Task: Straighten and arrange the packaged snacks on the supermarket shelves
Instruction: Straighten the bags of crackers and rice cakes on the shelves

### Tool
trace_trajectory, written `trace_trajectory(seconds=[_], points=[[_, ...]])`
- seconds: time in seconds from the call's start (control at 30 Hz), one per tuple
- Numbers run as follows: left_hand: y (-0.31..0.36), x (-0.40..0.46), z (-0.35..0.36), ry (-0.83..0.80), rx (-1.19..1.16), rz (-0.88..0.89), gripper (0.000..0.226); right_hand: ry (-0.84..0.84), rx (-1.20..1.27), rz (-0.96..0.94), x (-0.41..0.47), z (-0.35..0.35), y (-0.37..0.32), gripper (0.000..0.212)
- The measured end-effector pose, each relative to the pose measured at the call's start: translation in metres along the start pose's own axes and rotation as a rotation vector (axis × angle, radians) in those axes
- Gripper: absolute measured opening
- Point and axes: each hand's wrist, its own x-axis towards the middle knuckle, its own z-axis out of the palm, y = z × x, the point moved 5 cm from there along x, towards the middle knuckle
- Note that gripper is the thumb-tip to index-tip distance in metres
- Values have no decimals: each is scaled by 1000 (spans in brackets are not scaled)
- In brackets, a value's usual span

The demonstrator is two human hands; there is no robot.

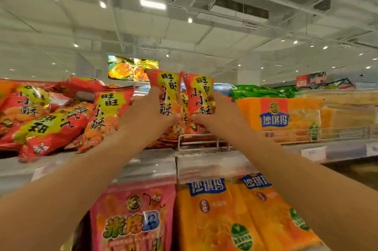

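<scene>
Two red and yellow snack bags stand upright side by side on the top shelf [155,160]. My left hand [146,114] grips the left bag [166,92] from its left side, thumb on the front. My right hand [219,111] grips the right bag [199,95] from its right side. To the left, several bags of the same kind [53,120] lie tumbled in a loose heap, one of them [106,111] leaning upright against my left wrist.
A white wire divider [201,141] fences the shelf front below the two bags. Orange snack packs [286,118] fill the shelf to the right, green bags [257,91] behind them. On the shelf below hang a pink pack [135,216] and orange packs [231,216].
</scene>
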Motion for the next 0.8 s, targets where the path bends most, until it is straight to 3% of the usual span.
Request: trace_trajectory(seconds=[0.07, 0.23, 0.5, 0.63, 0.8], points=[[4, -5, 4, -17, 53, -29, 74, -55, -44, -14, -3, 4, 9, 53], [8, -21, 11, -40, 176, -73, 80, -113, -204, -83, -21, 10, 14, 58], [5, -27, 14, -71, 168, -79, 80, 33, -324, -139, -35, 12, 10, 47], [11, -38, -1, -31, 166, -34, 86, 14, -335, -130, -37, 18, 10, 59], [-19, -77, -62, 7, 346, 62, 55, 40, -73, -499, -74, 31, -57, 56]])
